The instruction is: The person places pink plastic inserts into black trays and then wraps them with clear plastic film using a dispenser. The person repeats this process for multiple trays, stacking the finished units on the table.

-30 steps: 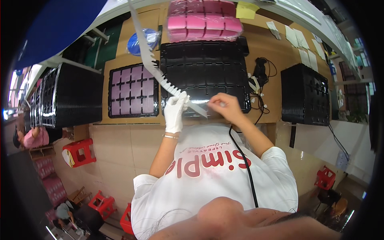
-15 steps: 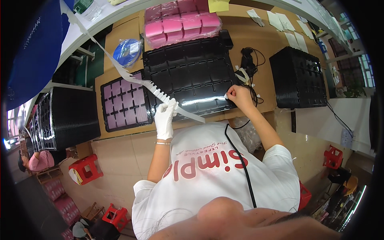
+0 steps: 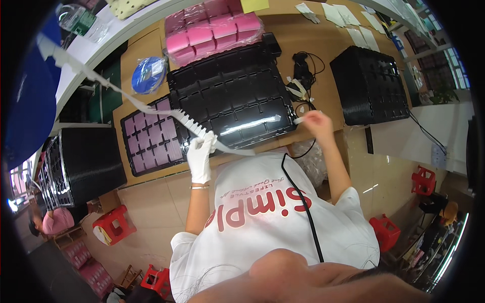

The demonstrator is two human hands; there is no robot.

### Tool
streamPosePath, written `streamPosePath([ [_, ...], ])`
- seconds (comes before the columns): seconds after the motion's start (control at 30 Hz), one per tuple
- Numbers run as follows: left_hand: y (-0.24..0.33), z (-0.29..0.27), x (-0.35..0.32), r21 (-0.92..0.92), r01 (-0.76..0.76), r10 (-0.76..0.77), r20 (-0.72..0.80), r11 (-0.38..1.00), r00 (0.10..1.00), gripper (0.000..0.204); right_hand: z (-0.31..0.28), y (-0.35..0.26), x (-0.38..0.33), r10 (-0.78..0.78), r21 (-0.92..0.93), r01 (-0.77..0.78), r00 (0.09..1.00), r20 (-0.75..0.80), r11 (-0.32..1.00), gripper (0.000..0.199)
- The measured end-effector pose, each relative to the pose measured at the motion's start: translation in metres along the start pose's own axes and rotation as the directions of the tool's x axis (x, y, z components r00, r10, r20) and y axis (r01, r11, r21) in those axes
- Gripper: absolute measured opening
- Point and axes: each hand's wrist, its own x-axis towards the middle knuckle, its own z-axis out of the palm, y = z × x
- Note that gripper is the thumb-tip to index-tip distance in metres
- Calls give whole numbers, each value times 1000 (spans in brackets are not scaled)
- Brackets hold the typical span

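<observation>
My left hand [image 3: 200, 159], in a white glove, pinches a long white strip [image 3: 188, 122] with a notched, comb-like edge. The strip runs up to the far left past the shelf, and its tail hangs by my shirt. My bare right hand [image 3: 319, 124] is slightly blurred, fingers pinched on a small white piece [image 3: 298, 120] by the right edge of a black tray [image 3: 237, 96]. That tray is wide and divided into compartments, with a shiny front part. A smaller black tray with pinkish-purple fill [image 3: 153, 136] adjoins it on the left.
Stacks of black trays stand at left [image 3: 93, 159] and right [image 3: 366, 86]. Behind lie pink blocks in clear plastic [image 3: 214, 33] and a blue roll [image 3: 149, 74]. Black cable [image 3: 303, 70], white scraps and gloves [image 3: 308, 12] lie on the cardboard-covered table. Red stools [image 3: 114, 225] stand on the floor.
My right hand has moved right, off the tray's front corner to beyond its edge, with the white piece. My left hand still pinches the strip. The whole view has shifted slightly.
</observation>
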Motion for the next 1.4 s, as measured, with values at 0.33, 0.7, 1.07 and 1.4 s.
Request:
streamPosePath([
  [0.33, -4, -27, -5, 102, 28, -32, 38, 994, 999, 15, -213, 303, -71, 597, -217, -798, 574, -561, 563, 31],
  [0.7, -10, -108, -24, 200, 191, -221, 139, 961, 965, 20, -59, 20, 53, -525, -599, 184, 713, -464, 779, 9],
  [1.07, -28, -143, -31, 684, 181, -373, 143, 707, 917, 38, 182, -90, 298, -814, -528, 848, 337, 474, 44, 12],
  [1.4, 38, -192, 16, 937, 56, -224, 24, 344, 974, 55, 187, -112, 366, -390, -391, 777, 599, 699, 493, 14],
])
